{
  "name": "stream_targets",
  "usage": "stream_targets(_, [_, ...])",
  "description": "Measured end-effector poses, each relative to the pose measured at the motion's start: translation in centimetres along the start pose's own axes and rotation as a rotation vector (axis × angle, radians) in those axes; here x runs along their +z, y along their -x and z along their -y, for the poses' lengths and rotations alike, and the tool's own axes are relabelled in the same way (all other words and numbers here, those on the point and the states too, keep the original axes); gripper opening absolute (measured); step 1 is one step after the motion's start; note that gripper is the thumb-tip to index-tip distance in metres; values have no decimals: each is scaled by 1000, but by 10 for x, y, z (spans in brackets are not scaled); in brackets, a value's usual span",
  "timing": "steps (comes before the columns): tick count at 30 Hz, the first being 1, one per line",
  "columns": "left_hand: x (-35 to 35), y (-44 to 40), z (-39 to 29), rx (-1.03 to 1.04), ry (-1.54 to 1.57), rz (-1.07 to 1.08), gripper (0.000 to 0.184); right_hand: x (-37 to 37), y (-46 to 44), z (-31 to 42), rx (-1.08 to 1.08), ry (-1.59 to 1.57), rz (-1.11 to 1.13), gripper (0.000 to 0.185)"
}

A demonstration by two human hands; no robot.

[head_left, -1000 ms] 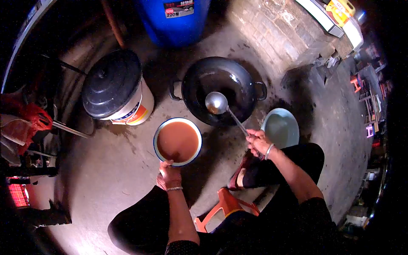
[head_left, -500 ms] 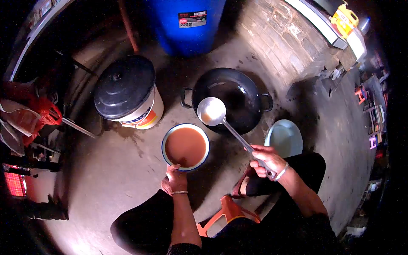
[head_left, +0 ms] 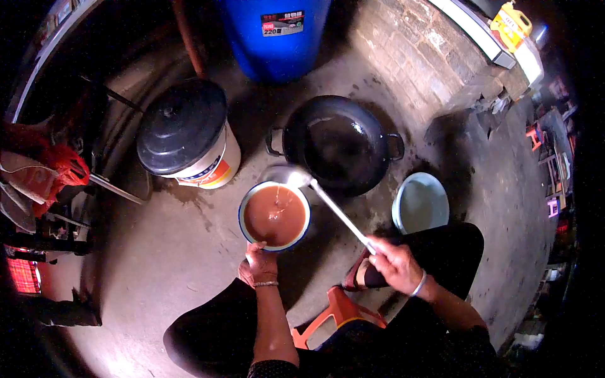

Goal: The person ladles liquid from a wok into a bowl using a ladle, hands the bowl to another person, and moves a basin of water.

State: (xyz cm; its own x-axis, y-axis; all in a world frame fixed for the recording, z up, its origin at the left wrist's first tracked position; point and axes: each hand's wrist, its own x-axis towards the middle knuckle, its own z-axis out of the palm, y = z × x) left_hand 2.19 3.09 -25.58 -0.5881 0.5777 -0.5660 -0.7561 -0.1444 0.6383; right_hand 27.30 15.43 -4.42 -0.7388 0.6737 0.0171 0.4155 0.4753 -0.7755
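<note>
The left grip point(head_left: 258, 266) clasps the near rim of a white enamel bowl point(head_left: 307, 222) edged in blue, with the thumb over the edge; the right grip point(head_left: 398, 267) is closed around the upper handle of a metal ladle point(head_left: 340, 215). From the left, a red bag point(head_left: 66, 169) sits at the side of the room. Next stands a white bucket point(head_left: 217, 167) under a black lid point(head_left: 181, 126). Then comes the bowl, well filled with reddish-brown liquid point(head_left: 261, 220); whether its base touches the floor point(head_left: 157, 252) cannot be told. The ladle's head, blurred, is tilted above the bowl's far rim, and a thin stream falls from it, breaking the liquid's surface. Beyond, a blue barrel point(head_left: 274, 57) stands at the back. Just right of the bowl, a dark two-handled wok point(head_left: 305, 151) sits on the floor, with an orange stool point(head_left: 340, 305) nearer the person. Farther right, a pale basin point(head_left: 397, 213) lies near the knee. Behind it rises a brick structure point(head_left: 416, 60), with a yellow jug point(head_left: 510, 28) at the upper right.
</note>
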Motion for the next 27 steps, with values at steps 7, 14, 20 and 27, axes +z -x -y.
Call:
stream_targets(7, [11,5,-10,-45,172,53,47,-18,-70,-75,738,-580,-240,32])
stream_targets(14, [6,3,-8,-68,181,-35,48,-5,-103,-166,809,-545,-336,39])
stream_targets(20, [5,-2,-3,-60,201,-35,46,8,-75,-141,921,-625,-190,44])
stream_targets(27, [-3,1,-2,-15,153,-61,34,36,-60,-105,943,-942,-10,40])
